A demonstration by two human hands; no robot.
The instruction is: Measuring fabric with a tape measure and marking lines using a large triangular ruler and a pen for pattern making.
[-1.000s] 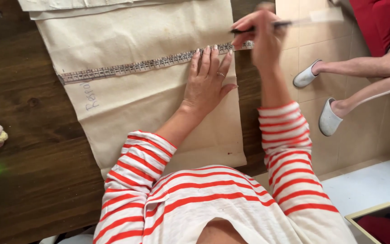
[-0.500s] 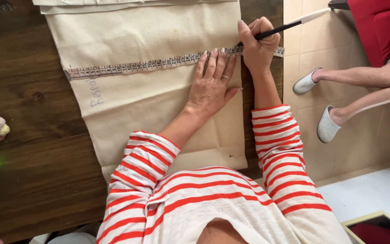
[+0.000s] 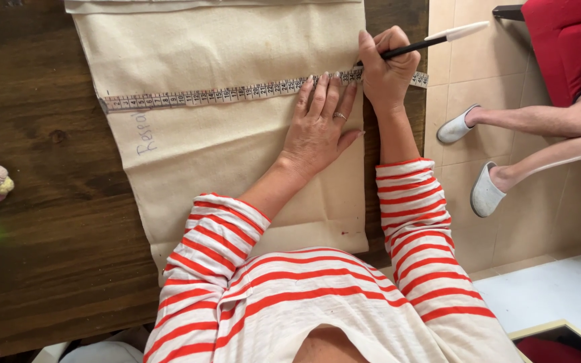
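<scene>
Beige cloth (image 3: 237, 148) under tape measure (image 3: 223, 94), left hand (image 3: 317, 131), dark wooden table (image 3: 42, 222) around.

dark wooden table (image 3: 48, 222) | 2 white slippers (image 3: 487, 191) | red cushion (image 3: 563, 40)

One cream cloth (image 3: 237, 154) lies on one dark wooden worktop (image 3: 42, 222). One tape measure (image 3: 223, 94) crosses it. One pen (image 3: 432, 42) shows at upper right. Two white slippers, one (image 3: 456, 126) above the other (image 3: 487, 191), sit at right. Two hands: left (image 3: 317, 128), right (image 3: 388, 70).
</scene>
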